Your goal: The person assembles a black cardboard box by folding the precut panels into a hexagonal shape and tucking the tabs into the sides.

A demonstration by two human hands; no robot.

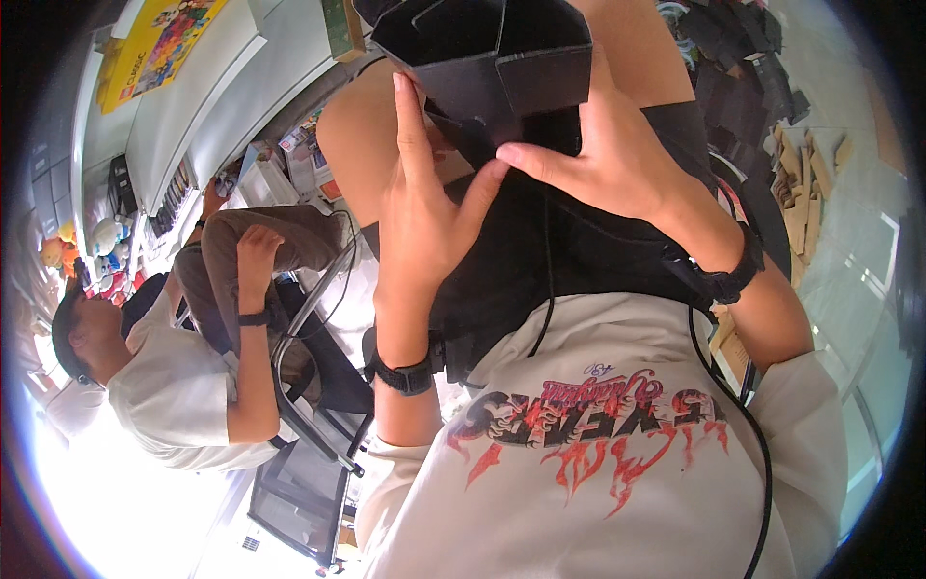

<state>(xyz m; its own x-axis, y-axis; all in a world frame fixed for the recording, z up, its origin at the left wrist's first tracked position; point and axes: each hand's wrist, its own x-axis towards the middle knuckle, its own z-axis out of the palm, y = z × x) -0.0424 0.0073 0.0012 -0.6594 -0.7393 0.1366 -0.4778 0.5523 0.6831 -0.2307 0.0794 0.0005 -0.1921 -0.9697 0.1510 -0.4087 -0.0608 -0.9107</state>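
Note:
A black cardboard box (545,85), its inside and angled panels showing, is at the top middle of the view, over my lap. My left hand (422,198) holds it from the left, with the index finger stretched along its side. On the right, my right hand (617,145) grips the box, its fingers partly hidden behind the panel. Both thumbs come together below the box's lower edge, their tips close to each other. The upper end of the box runs out of the picture.
To the left, another person (183,386) sits on a metal-framed chair (313,444). White shelves (212,87) carry a yellow box (159,48). Black cardboard pieces (748,87) and brown cardboard strips (796,193) lie at right. A black cable (762,463) hangs along my shirt.

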